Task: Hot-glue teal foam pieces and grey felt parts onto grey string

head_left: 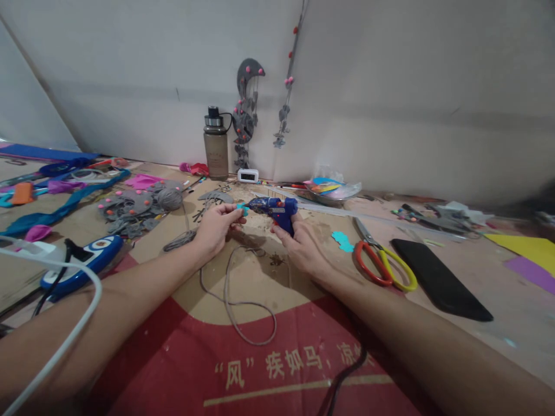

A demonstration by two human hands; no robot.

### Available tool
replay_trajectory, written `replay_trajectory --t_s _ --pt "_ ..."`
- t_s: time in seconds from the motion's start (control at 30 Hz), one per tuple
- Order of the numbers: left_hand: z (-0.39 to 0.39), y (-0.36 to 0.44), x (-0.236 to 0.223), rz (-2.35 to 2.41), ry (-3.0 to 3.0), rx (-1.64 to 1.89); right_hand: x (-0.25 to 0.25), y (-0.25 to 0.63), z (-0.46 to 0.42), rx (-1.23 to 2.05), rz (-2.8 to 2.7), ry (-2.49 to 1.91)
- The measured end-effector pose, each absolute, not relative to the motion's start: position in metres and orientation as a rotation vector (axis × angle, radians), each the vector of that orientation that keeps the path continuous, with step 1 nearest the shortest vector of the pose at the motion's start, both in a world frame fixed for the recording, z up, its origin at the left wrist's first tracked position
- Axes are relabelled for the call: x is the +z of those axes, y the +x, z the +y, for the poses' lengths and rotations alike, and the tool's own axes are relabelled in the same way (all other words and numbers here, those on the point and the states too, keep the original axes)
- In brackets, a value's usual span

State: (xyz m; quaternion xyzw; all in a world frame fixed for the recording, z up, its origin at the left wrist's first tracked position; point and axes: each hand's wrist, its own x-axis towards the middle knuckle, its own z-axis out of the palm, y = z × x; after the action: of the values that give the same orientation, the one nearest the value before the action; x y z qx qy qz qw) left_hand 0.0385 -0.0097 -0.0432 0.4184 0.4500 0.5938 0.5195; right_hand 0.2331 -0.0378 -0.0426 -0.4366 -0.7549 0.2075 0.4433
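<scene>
My right hand (299, 242) is wrapped round the handle of a blue glue gun (277, 209), its nozzle pointing left. Pinched in my left hand (219, 228) is a small turquoise cut-out piece (243, 209), right at the nozzle's tip; whether the two touch, I cannot tell. A grey cord (229, 289) trails in loops over the cardboard below my hands. More turquoise cut-outs (342, 241) lie to the right of my right hand, beside scissors (376, 260) with one red and one yellow handle loop.
A black phone (440, 277) lies right of the scissors. At the back stand a bottle (215, 147) and a small white clock (248, 175). Grey felt pieces and yarn (139, 205) lie left. A white cable (82, 323) crosses my left forearm. Grey ornaments (245, 115) hang on the wall.
</scene>
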Motion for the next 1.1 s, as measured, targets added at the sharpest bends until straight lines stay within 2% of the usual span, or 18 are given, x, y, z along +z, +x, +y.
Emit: replay_trajectory --t_s 1.1 --pt "-0.011 0.0401 -0.0409 1.098 1.003 1.423 -0.0377 0.2333 -0.0394 0.518 -1.897 -1.084"
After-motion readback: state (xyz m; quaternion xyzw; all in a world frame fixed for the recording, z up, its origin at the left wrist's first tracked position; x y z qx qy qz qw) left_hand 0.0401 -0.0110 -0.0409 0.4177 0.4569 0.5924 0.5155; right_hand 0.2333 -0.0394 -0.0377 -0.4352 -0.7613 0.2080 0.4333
